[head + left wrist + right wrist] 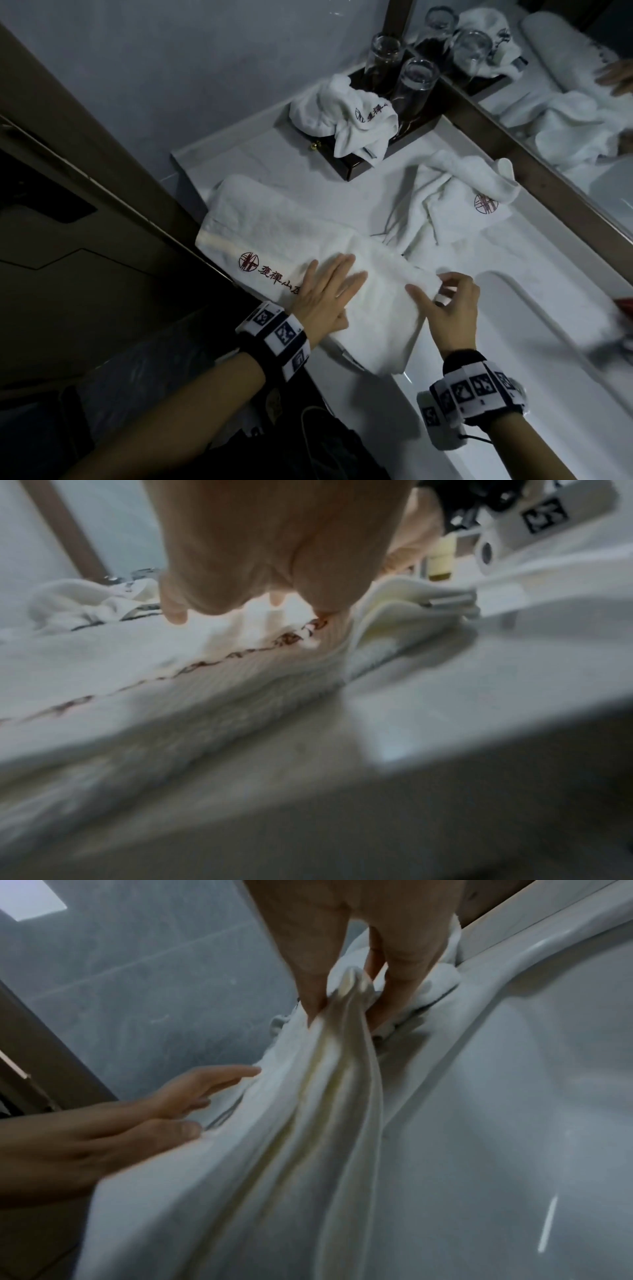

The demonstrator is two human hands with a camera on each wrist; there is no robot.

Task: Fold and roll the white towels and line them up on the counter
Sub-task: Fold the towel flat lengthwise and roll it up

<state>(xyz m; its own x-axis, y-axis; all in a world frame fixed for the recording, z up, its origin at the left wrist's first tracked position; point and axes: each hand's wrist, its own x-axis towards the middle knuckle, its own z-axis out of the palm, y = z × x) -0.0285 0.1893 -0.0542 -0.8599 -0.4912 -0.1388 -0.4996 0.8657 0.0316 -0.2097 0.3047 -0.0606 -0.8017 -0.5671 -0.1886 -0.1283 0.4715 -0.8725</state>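
A folded white towel [291, 236] with a red logo lies along the counter's front edge, its near end hanging over the rim. My left hand [325, 291] lies flat on it with straight fingers, seen from behind in the left wrist view as the left hand [274, 561] on the folded towel [137, 656]. My right hand [448, 301] pinches the towel's right edge between thumb and fingers; the right wrist view shows the right hand [346, 999] gripping a bunched edge of the towel [308, 1123]. A crumpled towel [455, 202] lies behind. Another crumpled towel [352, 116] sits on the tray.
A dark tray [356, 168] at the back holds two glasses [411, 85]. A mirror [565, 102] runs along the right behind the counter [308, 161]. The white basin [513, 342] lies just right of my hands. A dark door stands to the left.
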